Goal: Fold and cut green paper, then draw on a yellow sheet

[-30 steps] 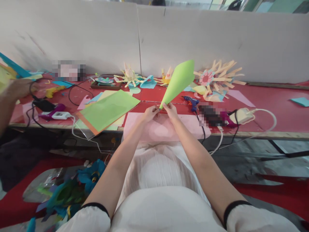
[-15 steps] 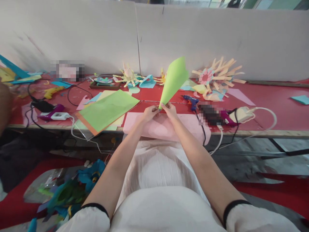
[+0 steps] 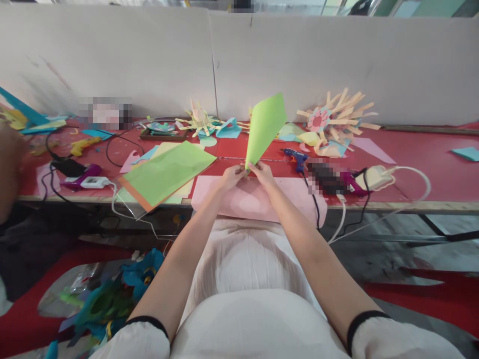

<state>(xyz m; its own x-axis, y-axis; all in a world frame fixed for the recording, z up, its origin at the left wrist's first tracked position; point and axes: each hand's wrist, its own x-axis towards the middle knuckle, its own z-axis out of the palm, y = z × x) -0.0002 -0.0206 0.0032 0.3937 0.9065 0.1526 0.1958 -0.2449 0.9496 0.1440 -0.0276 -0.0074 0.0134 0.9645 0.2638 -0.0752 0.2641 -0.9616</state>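
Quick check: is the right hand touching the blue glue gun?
Apart. The head view shows a strip of red tabletop between the right hand and the blue glue gun.

The cone (image 3: 265, 127) is smooth, matt paper, like the flat green sheet (image 3: 168, 172). The worktop (image 3: 441, 174) has a faintly glossy surface and rough wooden edge (image 3: 441, 206). The blue glue gun (image 3: 298, 159) looks plastic; the white garment (image 3: 245, 259) is creased cloth.

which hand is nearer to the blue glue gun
Right. The right hand, at the tip of the green paper cone, is just left of the blue glue gun; the left hand is farther left, beyond the right one.
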